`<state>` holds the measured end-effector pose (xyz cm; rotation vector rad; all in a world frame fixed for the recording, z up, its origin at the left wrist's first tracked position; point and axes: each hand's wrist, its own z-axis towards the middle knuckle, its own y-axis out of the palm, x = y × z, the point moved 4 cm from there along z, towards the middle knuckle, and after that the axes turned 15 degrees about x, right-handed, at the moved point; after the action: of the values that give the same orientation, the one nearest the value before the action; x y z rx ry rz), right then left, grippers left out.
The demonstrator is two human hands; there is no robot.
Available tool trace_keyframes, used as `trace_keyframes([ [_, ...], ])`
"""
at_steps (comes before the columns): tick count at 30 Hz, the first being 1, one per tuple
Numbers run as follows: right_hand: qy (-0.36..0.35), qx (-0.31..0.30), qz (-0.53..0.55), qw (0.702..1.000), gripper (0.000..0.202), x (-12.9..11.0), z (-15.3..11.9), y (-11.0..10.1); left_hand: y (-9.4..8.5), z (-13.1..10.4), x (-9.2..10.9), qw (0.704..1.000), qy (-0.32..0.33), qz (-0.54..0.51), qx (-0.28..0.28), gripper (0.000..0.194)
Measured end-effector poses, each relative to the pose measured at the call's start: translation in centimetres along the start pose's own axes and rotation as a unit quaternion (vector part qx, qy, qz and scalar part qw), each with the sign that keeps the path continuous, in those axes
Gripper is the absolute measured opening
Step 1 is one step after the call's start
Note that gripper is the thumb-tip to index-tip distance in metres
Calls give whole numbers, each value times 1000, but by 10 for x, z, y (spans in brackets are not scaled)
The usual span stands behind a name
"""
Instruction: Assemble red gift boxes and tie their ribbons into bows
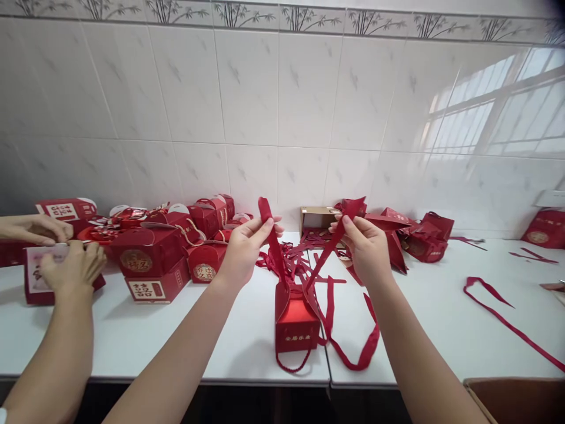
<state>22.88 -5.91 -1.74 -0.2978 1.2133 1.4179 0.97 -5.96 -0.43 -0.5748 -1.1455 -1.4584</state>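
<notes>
A small red gift box [296,324] with gold lettering stands upright at the table's front edge, a twisted cord handle [295,366] hanging down its front. From its top a red ribbon [325,259] spreads upward in a V. My left hand [247,247] pinches one end between thumb and fingers. The other end is pinched in my right hand [364,241], higher up and to the right. Both ends are raised above the box, apart from each other. A longer stretch of ribbon loops over the table just right of the box.
At the left, a co-worker's hands [70,253] handle a red box with a pale front. Stacked red boxes [150,259] stand between us. Behind lie ribbon scraps [304,253], an open carton [311,218] and red bags [428,235]. A brown carton [516,394] sits at lower right.
</notes>
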Motion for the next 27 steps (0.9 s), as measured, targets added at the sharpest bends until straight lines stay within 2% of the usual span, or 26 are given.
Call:
trace_keyframes([
  [5,80,-69,18,994,23,-1,-2,28,16,-3,0,997,6,27,-68,34],
  [9,95,-117,-58,987,23,1,-7,39,25,-11,4,986,36,96,-134,37],
  [13,105,-211,-66,970,22,4,-21,45,30,-20,8,974,53,164,-147,34],
  [15,92,-231,-58,967,24,5,-27,44,30,-22,9,973,55,169,-146,34],
  [20,14,-221,-108,969,30,8,-33,37,28,-22,5,965,72,206,-143,44],
  [24,-37,-232,-146,961,26,12,-34,36,22,-21,-2,960,54,234,-143,46],
  [27,-82,-222,-163,958,26,15,-33,34,19,-22,-5,969,1,191,-155,41],
])
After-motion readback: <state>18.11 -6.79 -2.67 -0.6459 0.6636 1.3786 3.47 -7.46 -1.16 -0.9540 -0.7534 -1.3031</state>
